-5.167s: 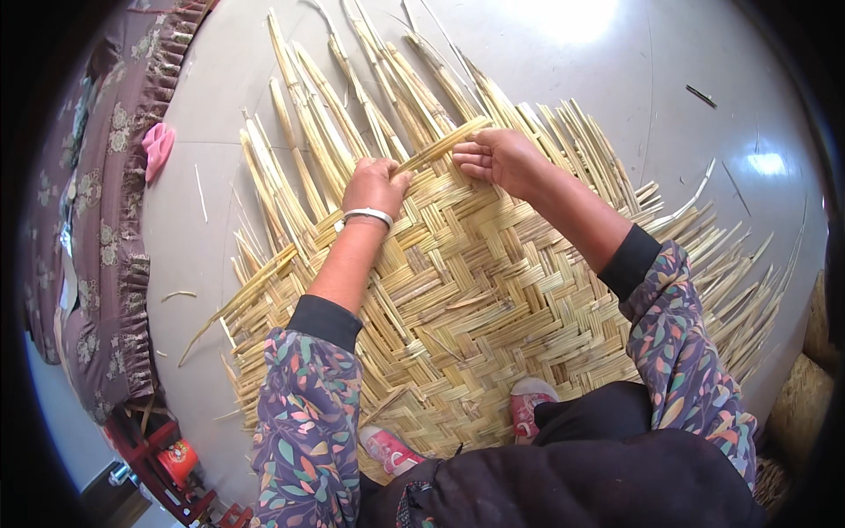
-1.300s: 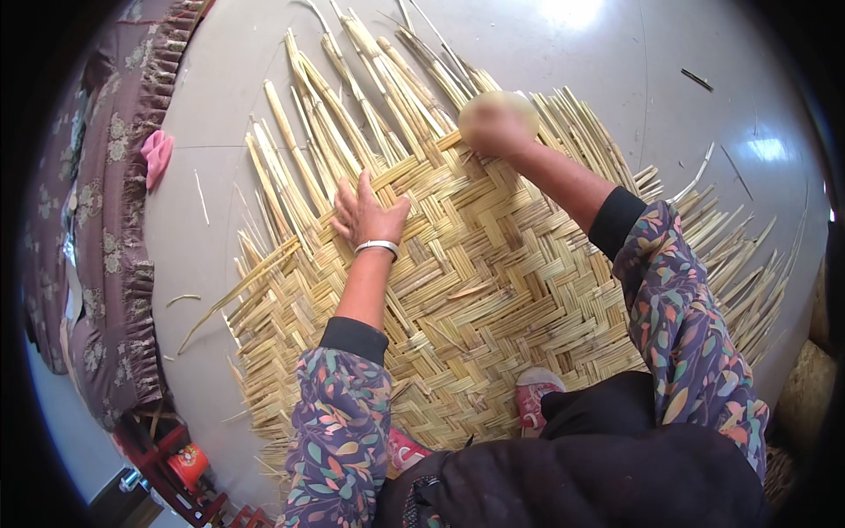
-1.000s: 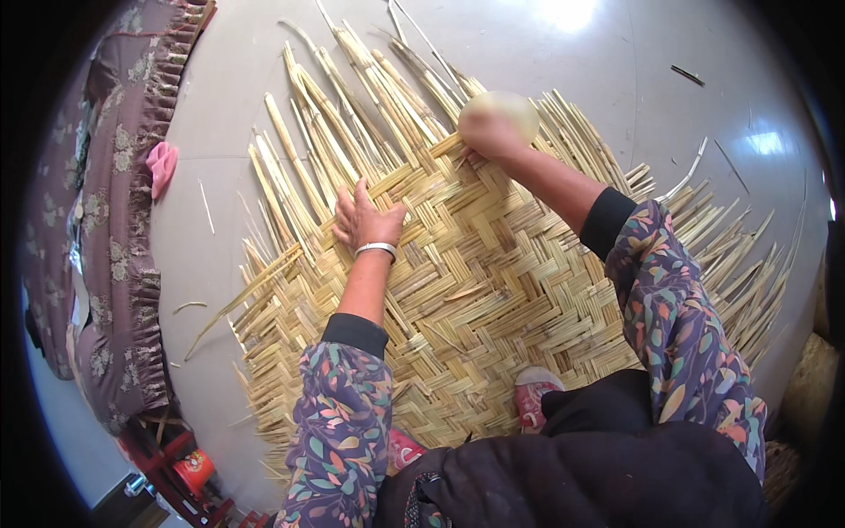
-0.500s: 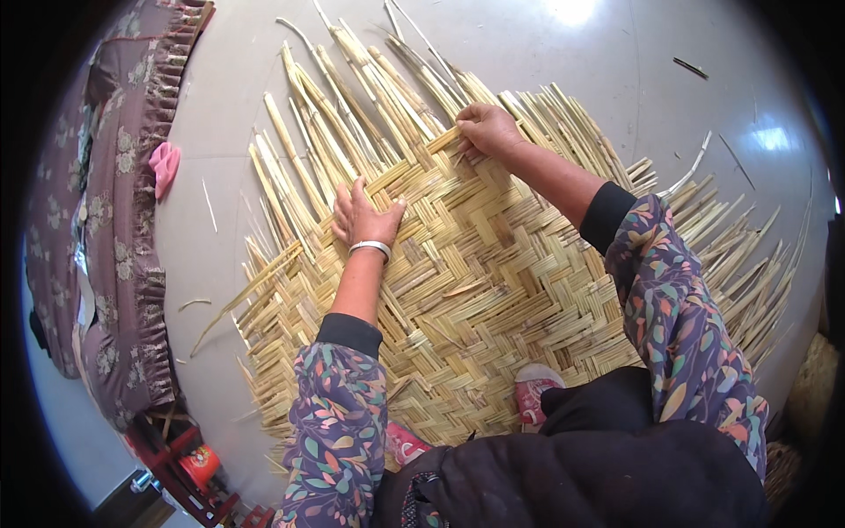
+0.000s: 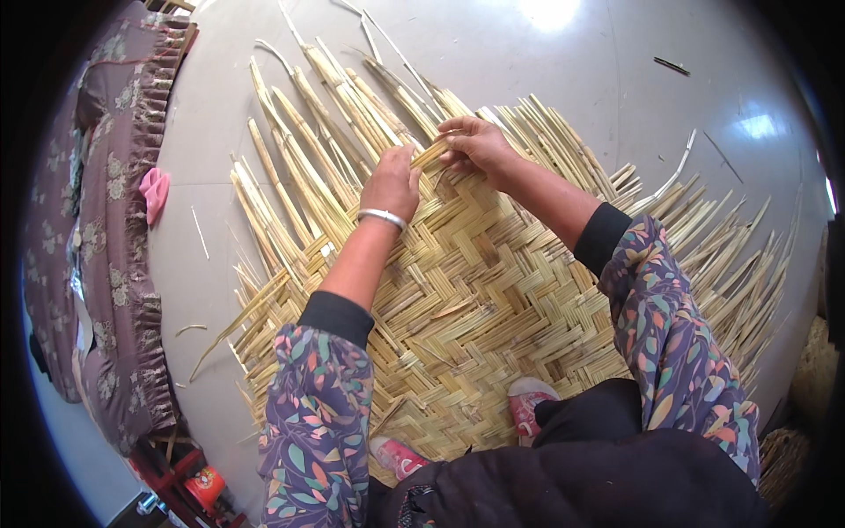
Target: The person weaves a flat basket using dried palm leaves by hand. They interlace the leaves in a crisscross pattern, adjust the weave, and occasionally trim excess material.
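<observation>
The mat (image 5: 493, 290) lies flat on the floor (image 5: 546, 62), right in front of the person, with both pink shoes (image 5: 528, 400) on its near edge. It is woven from flat yellow strips in a zigzag pattern. Past the far edge of the mat, many loose strips (image 5: 308, 150) stick out like a fan.

Both hands are at the far edge of the mat. The right hand (image 5: 475, 145) is pinching one strip (image 5: 431, 154) between its fingers and thumb. The left hand (image 5: 392, 180) is just beside it, lying on the mat with its fingers bent over the same strip. It has a silver bangle (image 5: 381, 216) at the wrist. I cannot tell if the left hand grips the strip or only presses on it.

What could go wrong? The strip looks thin and dry, so it may crack or split if it gets bent too hard. It could also go over or under the wrong strip of the mat, and then the zigzag would look wrong at that spot. If the left hand lets up, I think the woven rows near it could slide apart and leave a gap. The sharp strip edges could cut a finger too.

A brown cloth (image 5: 106, 229) with a pink thing (image 5: 154, 192) on it lies well left of the mat.
</observation>
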A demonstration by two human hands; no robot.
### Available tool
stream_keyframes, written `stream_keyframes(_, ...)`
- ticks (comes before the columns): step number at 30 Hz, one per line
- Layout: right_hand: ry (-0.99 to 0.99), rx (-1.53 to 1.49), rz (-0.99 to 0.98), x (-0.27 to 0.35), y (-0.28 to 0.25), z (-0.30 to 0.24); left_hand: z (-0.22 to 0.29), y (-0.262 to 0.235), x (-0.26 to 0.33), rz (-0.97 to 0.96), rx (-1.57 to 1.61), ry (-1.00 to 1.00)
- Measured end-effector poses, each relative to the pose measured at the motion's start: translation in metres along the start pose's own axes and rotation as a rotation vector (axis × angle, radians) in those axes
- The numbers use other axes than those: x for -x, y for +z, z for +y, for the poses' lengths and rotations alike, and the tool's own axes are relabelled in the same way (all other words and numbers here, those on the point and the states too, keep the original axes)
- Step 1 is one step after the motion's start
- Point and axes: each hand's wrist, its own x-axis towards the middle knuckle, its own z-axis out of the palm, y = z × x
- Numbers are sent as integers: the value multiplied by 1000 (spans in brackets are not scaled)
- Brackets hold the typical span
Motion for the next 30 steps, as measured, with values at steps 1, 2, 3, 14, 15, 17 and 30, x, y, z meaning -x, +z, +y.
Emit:
stream_keyframes(1, -3, -34, -19, 2, -2, -1, 3, 0, -11, -58, 50, -29)
stream_keyframes(2, -21, -50, -55, 4, -3, -3, 5, 0, -19, -115, 98, -60)
stream_keyframes(3, -42, -6, -100, 4, -5, -6, 6, -1, -23, -120, 164, -98)
stream_keyframes(14, -957, 1425, -135, -56, -23, -27, 24, 0, -31, 70, 194, -357)
stream_keyframes(15, -941, 1542, -140, -55, -19, -31, 24, 1, -30, 95, 182, -368)
stream_keyframes(17, -855, 1222, -74, -58, -16, -33, 26, 4, -32, 145, 167, -375)
stream_keyframes(30, -784, 1319, -233, -33, -6, -52, 35, -3, -30, 283, 201, -423)
